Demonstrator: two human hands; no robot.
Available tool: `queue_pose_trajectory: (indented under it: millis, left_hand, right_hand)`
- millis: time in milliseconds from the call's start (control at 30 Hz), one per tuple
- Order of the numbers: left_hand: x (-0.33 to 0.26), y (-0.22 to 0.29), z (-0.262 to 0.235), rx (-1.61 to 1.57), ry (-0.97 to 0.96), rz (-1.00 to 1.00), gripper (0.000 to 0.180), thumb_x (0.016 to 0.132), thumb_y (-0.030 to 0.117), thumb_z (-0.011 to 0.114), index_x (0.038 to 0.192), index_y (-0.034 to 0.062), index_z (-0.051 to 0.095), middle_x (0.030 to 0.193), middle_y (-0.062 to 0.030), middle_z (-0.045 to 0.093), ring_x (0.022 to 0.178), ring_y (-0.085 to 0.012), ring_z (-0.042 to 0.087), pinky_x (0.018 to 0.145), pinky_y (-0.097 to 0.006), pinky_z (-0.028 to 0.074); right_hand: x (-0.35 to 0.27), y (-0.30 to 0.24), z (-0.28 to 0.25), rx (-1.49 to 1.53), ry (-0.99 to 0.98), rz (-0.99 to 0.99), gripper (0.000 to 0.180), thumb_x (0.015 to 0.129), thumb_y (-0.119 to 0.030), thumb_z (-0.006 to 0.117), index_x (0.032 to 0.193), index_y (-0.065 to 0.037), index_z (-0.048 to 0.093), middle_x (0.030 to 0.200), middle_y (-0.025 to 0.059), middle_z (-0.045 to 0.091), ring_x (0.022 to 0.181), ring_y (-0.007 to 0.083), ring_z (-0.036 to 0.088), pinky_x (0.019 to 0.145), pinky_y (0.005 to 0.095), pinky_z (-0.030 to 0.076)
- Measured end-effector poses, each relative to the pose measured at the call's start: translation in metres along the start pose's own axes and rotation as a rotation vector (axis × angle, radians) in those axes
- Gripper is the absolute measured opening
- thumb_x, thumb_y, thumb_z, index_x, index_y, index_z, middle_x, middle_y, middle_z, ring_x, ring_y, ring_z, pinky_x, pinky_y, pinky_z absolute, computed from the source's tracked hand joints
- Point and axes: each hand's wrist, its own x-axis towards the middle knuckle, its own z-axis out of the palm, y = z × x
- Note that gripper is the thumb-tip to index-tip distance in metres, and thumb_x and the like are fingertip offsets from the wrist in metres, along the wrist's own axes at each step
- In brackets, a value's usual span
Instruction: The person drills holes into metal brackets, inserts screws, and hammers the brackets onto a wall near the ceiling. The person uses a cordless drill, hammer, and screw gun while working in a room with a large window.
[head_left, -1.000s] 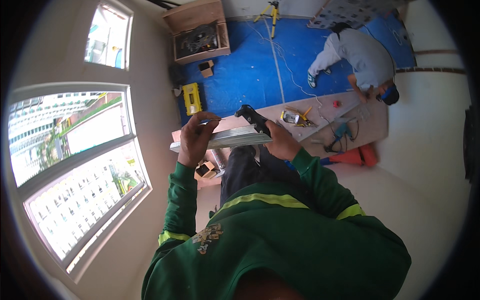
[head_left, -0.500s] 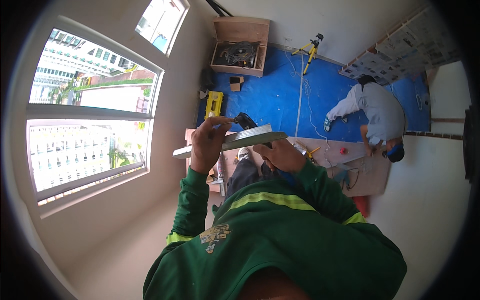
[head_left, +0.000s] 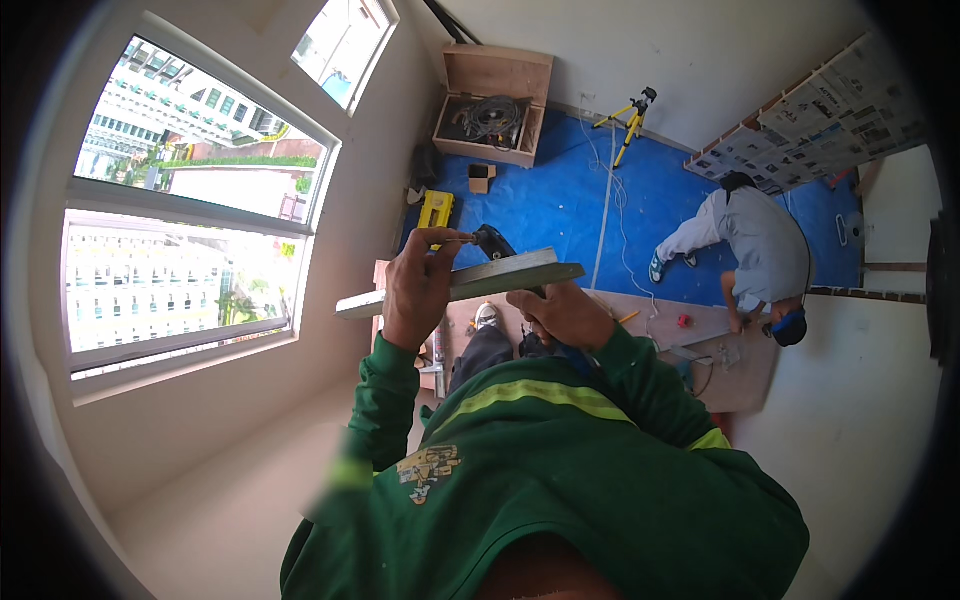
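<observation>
My left hand (head_left: 418, 293) is closed, its thumb and fingertips pinching a thin metal bit (head_left: 460, 240) at the nose of a black drill (head_left: 492, 243). A long pale strip (head_left: 510, 274), metallic-looking with a greenish near side, runs crosswise at chest height and passes by the left palm. Whether that palm grips it too, I cannot tell. My right hand (head_left: 568, 316) is closed below the strip, around what looks like the drill's dark handle. The strip hides most of the drill's body.
Below lies a wooden board (head_left: 745, 372) with tools on it. Right, a co-worker (head_left: 765, 240) bends over it. A yellow tripod (head_left: 632, 125), an open wooden box (head_left: 497, 120) and a yellow case (head_left: 436, 210) stand on blue sheeting (head_left: 560, 200). Windows (head_left: 190, 215) are at left.
The room has shifted slightly in view as my head moved. The strip's left end sits a little further left. Both hands keep their hold, and the bit stays at the drill's nose.
</observation>
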Motion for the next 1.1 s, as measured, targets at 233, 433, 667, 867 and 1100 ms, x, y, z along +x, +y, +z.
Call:
queue_pose_trajectory:
  millis: [233, 433, 667, 867, 1100]
  left_hand:
    - [0.002, -0.001, 0.006, -0.133, 0.119, 0.093, 0.013, 0.109, 0.011, 0.065, 0.117, 0.0022, 0.060, 0.103, -0.0124, 0.080, 0.074, -0.0210, 0.076, 0.068, -0.034, 0.058]
    - [0.001, 0.004, -0.005, 0.018, 0.085, 0.049, 0.012, 0.108, 0.010, 0.065, 0.117, 0.0035, 0.061, 0.100, -0.0159, 0.078, 0.074, -0.0264, 0.076, 0.066, -0.038, 0.057]
    - [0.013, 0.010, -0.017, 0.168, 0.080, 0.182, 0.012, 0.105, 0.007, 0.067, 0.116, 0.0066, 0.063, 0.098, -0.0157, 0.076, 0.076, -0.0347, 0.075, 0.067, -0.044, 0.057]
    - [0.023, 0.006, -0.018, 0.184, 0.050, 0.178, 0.014, 0.104, 0.007, 0.067, 0.117, 0.0082, 0.062, 0.100, -0.0169, 0.077, 0.083, -0.0409, 0.075, 0.071, -0.049, 0.058]
    - [0.027, 0.007, -0.019, 0.233, 0.062, 0.235, 0.012, 0.105, 0.008, 0.066, 0.116, 0.0082, 0.062, 0.100, -0.0176, 0.077, 0.086, -0.0431, 0.075, 0.071, -0.051, 0.058]
  right_hand:
    - [0.000, 0.001, 0.004, 0.050, -0.041, -0.011, 0.029, 0.109, -0.025, 0.064, 0.094, 0.000, 0.058, 0.068, 0.0026, 0.058, 0.049, 0.0118, 0.056, 0.044, 0.0307, 0.046]
    - [0.002, -0.005, 0.008, 0.087, -0.061, 0.019, 0.027, 0.109, -0.025, 0.064, 0.101, 0.000, 0.057, 0.071, 0.0025, 0.057, 0.050, 0.0113, 0.054, 0.045, 0.0305, 0.046]
    - [0.011, -0.012, 0.004, -0.005, -0.012, 0.002, 0.028, 0.109, -0.024, 0.064, 0.115, 0.002, 0.056, 0.074, 0.0038, 0.057, 0.050, 0.0131, 0.056, 0.045, 0.0318, 0.047]
    - [0.025, -0.010, -0.001, 0.009, -0.034, -0.027, 0.029, 0.107, -0.023, 0.065, 0.115, 0.003, 0.057, 0.075, 0.0062, 0.061, 0.050, 0.0142, 0.057, 0.045, 0.0325, 0.047]
    - [0.030, -0.007, 0.005, 0.072, 0.019, -0.038, 0.022, 0.105, -0.021, 0.067, 0.104, -0.001, 0.059, 0.068, 0.0018, 0.056, 0.046, 0.0097, 0.050, 0.043, 0.0303, 0.043]
